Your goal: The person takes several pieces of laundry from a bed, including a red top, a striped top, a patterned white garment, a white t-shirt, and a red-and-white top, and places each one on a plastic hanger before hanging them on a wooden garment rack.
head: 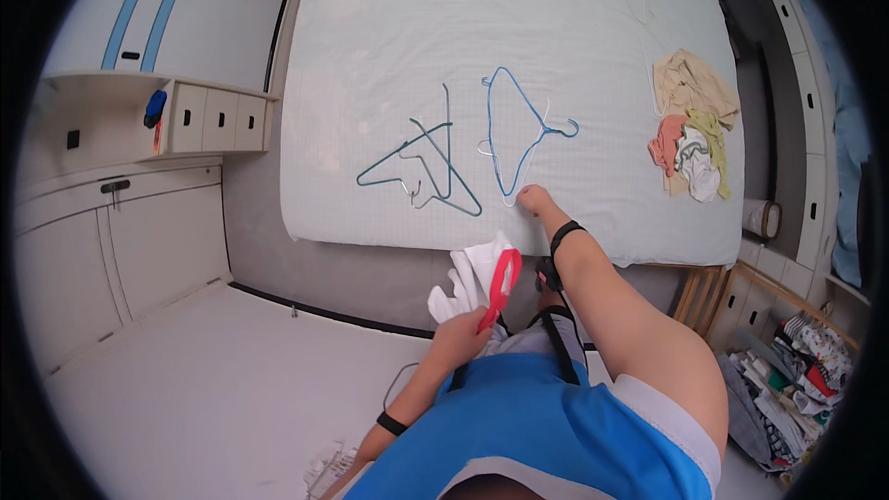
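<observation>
My left hand (pixel 460 338) grips a white garment (pixel 479 267) by its red-trimmed edge, in front of my body and below the edge of the bed. My right hand (pixel 533 200) is on the mattress, its fingers closed at the lower corner of a white wire hanger (pixel 510 203). Over that white hanger lies a blue wire hanger (pixel 490 118), its hook pointing right. Left of these, dark green hangers (pixel 451 167) overlap one another on the sheet, and a blue hanger corner sits close to my right fingertips.
A pile of crumpled clothes (pixel 694 132) lies at the bed's right side. More clothes (pixel 792 389) are heaped at the lower right, near a wooden rack (pixel 701 298). White cabinets (pixel 215 118) stand along the left. The bed (pixel 389 35) has a pale sheet.
</observation>
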### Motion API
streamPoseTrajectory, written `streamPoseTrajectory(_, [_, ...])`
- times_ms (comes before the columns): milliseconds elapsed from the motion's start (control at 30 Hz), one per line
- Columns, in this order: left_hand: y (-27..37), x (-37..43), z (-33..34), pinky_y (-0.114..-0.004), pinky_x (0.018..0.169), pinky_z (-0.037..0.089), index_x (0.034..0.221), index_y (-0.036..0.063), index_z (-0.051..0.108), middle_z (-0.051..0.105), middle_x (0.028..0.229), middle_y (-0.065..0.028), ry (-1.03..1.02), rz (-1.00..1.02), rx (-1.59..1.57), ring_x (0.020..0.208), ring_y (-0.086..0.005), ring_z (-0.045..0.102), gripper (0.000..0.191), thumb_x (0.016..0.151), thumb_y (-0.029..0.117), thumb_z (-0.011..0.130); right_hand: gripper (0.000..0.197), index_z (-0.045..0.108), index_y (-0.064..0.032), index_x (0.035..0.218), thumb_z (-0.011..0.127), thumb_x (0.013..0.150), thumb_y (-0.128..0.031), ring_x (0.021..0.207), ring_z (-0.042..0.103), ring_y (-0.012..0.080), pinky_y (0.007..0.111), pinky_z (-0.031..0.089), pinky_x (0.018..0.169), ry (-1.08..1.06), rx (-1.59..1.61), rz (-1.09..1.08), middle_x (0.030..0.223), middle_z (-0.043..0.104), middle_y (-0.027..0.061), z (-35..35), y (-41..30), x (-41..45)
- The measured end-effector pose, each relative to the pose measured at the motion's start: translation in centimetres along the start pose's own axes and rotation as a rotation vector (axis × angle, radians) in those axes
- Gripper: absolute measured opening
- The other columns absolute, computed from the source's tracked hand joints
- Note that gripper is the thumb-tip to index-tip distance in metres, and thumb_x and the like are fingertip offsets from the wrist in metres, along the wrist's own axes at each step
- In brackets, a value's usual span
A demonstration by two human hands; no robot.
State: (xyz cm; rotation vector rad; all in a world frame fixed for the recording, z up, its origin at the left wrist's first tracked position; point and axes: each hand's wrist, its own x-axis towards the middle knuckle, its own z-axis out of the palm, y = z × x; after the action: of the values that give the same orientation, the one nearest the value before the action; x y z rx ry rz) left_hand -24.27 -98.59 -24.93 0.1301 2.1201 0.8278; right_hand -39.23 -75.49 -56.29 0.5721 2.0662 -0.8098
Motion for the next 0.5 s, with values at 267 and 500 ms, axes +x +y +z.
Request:
streamPoseTrajectory(267, [0.7, -0.7, 3.8, -0.048, 0.066, 0.045, 0.093, 0.0052, 0.051, 0.061, 0.079, -0.0195, -0.101, 0.041, -0.083, 0.077, -0.0389, 0.059, 0.02, 0.084, 0.022, 0.057, 0.044, 0.055, -0.008, 0.121, 0.054, 0.079, -0.023, 0.096, 0.062, 0.0336, 0.044, 0.051, 0.079, 0.092, -0.311, -0.325, 0.116, 0.056, 0.0206, 4.8, 2.4, 1.4])
streamPoseTrajectory(500, [-1.9, -0.5, 2.4, -0.048, 0.065, 0.045, 0.094, 0.0057, 0.052, 0.061, 0.079, -0.0185, -0.07, -0.016, -0.075, 0.077, -0.0387, 0.059, 0.022, 0.085, 0.025, 0.057, 0.044, 0.042, -0.0063, 0.124, 0.051, 0.085, -0.024, 0.102, 0.059, 0.0373, 0.048, 0.047, 0.086, 0.104, -0.432, -0.164, 0.11, 0.057, 0.0184, 3.8, -2.8, -3.6])
